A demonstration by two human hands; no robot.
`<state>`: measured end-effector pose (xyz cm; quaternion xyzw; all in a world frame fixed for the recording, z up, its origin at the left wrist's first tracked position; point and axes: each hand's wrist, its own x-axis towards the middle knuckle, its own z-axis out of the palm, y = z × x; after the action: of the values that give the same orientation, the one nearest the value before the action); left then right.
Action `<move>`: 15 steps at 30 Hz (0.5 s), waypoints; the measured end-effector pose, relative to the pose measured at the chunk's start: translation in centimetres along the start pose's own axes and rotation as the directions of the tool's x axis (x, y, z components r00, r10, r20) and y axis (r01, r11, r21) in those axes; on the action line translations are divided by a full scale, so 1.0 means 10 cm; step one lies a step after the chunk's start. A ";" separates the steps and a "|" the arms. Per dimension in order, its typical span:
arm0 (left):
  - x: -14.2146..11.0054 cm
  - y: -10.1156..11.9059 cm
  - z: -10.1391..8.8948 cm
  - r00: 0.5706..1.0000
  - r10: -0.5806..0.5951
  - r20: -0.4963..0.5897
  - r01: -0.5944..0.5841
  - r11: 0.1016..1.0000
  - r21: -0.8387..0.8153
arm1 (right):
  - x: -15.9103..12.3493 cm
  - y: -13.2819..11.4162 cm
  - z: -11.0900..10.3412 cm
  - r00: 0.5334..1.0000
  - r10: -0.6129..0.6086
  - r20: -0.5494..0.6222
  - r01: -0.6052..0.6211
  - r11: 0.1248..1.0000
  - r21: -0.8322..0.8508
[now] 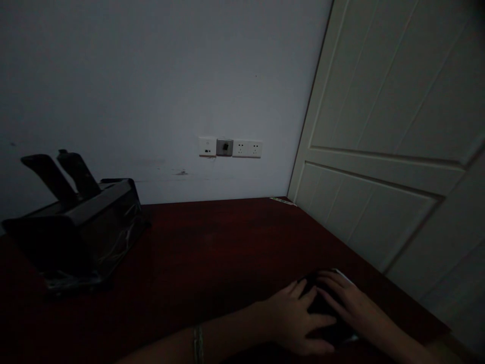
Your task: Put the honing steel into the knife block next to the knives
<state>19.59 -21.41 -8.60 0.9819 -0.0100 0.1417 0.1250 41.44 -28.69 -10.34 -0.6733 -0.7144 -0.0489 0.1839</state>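
Observation:
A dark, flat item with a pale edge lies on the red-brown tabletop at the lower right. It is too dark and too covered to tell its kind. My left hand rests on its left side, fingers spread, with a bracelet round the wrist. From the right, my right hand lies over its far part, fingers stretched out. The fingertips of both hands come close together above it.
A black device with two upright parts stands at the left, loose wires on its side. Sockets sit on the wall behind. A white panelled door borders the table's right edge. A thin strip lies in the far corner.

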 end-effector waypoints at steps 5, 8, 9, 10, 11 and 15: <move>-0.03 -0.04 -0.04 0.994 -0.005 0.109 0.027 0.979 -0.202 | -0.08 0.10 0.11 0.999 -0.026 0.045 0.026 1.000 -0.013; -0.01 -0.04 -0.06 0.987 0.000 0.160 0.040 0.968 -0.248 | -0.10 0.12 0.10 0.993 -0.050 0.103 0.055 0.998 -0.039; -0.01 -0.04 -0.07 0.986 -0.002 0.170 0.045 0.967 -0.252 | -0.10 0.12 0.10 0.992 -0.052 0.119 0.058 0.997 -0.045; -0.01 -0.03 -0.08 0.983 -0.008 0.182 0.054 0.967 -0.250 | -0.10 0.12 0.10 0.990 -0.053 0.130 0.059 0.997 -0.048; -0.03 -0.02 -0.10 0.980 -0.013 0.197 0.062 0.968 -0.243 | -0.10 0.11 0.10 0.989 -0.051 0.138 0.058 0.997 -0.047; -0.18 0.04 -0.32 0.978 -0.053 0.200 0.095 0.973 -0.209 | -0.08 0.13 0.11 0.994 0.008 0.113 -0.003 0.999 -0.038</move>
<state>16.98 -21.04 -6.07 0.9711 -0.0007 0.0393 0.2356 42.54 -29.02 -11.90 -0.6803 -0.7208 -0.0236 0.1306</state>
